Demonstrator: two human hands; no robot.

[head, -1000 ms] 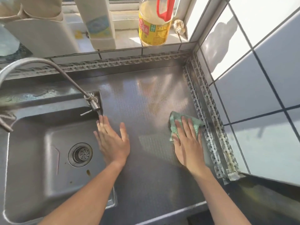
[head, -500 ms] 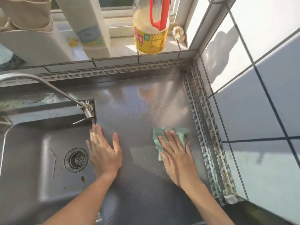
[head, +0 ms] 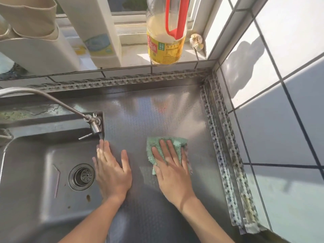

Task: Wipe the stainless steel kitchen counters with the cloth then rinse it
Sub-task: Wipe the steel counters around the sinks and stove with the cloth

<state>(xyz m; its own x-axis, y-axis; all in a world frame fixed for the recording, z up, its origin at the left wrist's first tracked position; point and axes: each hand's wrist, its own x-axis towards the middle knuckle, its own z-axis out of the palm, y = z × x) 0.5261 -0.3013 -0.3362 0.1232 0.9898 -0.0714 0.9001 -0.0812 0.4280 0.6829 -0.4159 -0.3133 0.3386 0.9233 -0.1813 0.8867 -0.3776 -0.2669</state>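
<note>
A green cloth lies flat on the stainless steel counter, right of the sink. My right hand presses down on it with straight fingers, covering most of it. My left hand rests flat on the counter at the sink's right edge, fingers straight, holding nothing. The steel sink with its round drain fills the left side. A thin curved tap reaches over the sink's back right corner, with its spout just beyond my left fingertips.
On the window sill behind the counter stand a yellow oil bottle with a red handle, a white carton, a garlic bulb and a white holder. A tiled wall bounds the counter on the right, with patterned tape along the joint.
My right hand has slid the cloth leftward across the counter, from beside the right wall toward the middle. My left hand stays flat at the sink edge.
</note>
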